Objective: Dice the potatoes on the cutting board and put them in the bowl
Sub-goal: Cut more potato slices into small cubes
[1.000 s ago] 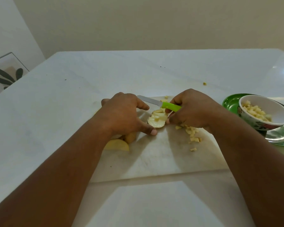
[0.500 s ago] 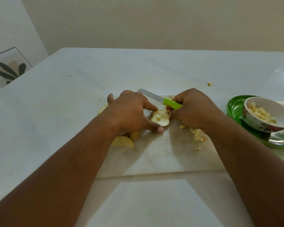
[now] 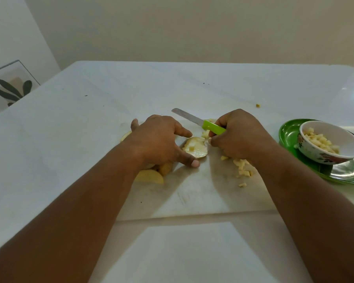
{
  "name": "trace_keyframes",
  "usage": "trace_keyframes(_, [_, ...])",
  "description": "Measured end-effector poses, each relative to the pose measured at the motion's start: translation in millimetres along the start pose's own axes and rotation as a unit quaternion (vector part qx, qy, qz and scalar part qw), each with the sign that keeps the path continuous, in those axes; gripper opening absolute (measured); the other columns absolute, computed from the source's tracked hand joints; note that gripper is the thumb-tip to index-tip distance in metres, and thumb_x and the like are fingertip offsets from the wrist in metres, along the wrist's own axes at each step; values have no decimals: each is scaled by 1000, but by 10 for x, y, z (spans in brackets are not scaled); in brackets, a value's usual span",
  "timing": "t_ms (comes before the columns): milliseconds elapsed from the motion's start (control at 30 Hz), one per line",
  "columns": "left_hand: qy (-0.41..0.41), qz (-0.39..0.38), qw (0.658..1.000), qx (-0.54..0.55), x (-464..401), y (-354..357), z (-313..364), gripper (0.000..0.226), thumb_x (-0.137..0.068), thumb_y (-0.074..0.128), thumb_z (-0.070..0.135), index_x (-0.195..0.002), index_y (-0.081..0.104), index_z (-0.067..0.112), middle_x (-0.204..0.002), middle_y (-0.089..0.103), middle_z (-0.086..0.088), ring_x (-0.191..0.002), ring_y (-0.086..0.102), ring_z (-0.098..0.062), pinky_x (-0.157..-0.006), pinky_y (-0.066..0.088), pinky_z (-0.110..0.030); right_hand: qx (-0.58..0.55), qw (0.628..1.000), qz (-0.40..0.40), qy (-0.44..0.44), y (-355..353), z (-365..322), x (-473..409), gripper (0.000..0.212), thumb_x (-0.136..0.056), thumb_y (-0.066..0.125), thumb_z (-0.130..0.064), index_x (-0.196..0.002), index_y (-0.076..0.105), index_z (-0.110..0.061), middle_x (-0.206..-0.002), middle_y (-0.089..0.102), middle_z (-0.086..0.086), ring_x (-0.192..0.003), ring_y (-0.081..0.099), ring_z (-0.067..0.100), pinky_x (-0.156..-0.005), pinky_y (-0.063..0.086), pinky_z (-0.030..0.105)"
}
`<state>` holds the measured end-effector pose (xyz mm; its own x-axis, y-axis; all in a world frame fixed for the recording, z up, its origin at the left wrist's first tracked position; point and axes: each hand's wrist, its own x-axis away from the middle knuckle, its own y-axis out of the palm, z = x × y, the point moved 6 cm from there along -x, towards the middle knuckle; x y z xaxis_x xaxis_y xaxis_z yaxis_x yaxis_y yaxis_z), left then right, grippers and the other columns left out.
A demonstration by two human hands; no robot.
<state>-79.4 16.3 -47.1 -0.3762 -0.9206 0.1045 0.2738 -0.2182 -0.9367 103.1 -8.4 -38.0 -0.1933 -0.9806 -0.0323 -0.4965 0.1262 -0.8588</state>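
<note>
A flat potato slice lies in the middle of the white cutting board. My left hand pins it between thumb and forefinger. My right hand is closed on the green handle of a small knife, whose blade points away to the far left, above the board. Diced potato bits lie beside and partly under my right wrist. More potato wedges sit under my left wrist. The white bowl at the right holds diced potato.
The bowl stands on a green plate at the table's right edge. One stray potato bit lies on the white table beyond the board. A framed leaf picture leans on the wall at far left.
The view has shifted slightly. My right hand has lifted the knife handle a little off the slice; my left hand stays on the slice.
</note>
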Motion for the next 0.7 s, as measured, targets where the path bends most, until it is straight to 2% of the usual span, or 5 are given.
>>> trace_keyframes(167, [1,3,1000,10,1,-30,-6,80,-52,79,83,-126,65,53,-143,55,22,-142,38,-12,-118,18,-60,24,999,14,-16,-135,-58,93,8,-85,69,-30,-91,70,-25,-81,67,-3,-69,64,14,-55,48,26])
trace_keyframes(267, [2,12,1000,-1,6,-43,9,79,-54,79,82,-125,67,50,-143,55,22,-142,39,-12,-120,12,-61,18,996,59,-58,-330,-199,381,18,-94,54,-31,-106,67,-30,-94,66,-6,-80,62,17,-67,48,30])
trace_keyframes(367, [1,15,1000,-21,1,-67,8,77,-54,81,79,-122,70,46,-140,58,21,-142,40,-12,-120,4,-63,98,985,97,-103,-308,-240,842,21,-94,44,-23,-104,61,-30,-86,64,-4,-82,60,24,-67,46,35])
trace_keyframes(467, [-7,24,999,-35,13,-119,-12,72,-53,85,75,-116,73,41,-134,61,20,-139,43,-11,-119,-1,-63,118,987,95,-58,-156,-32,1082,38,-97,43,-25,-132,57,-33,-103,67,-3,-93,60,21,-76,46,34])
trace_keyframes(700, [12,45,999,19,-22,-128,-78,16,-74,87,52,-78,79,38,-110,73,21,-110,52,-2,-118,11,-63,86,992,92,-25,-38,174,1121,46,-99,42,-23,-143,49,-34,-112,64,-4,-101,55,17,-81,41,30])
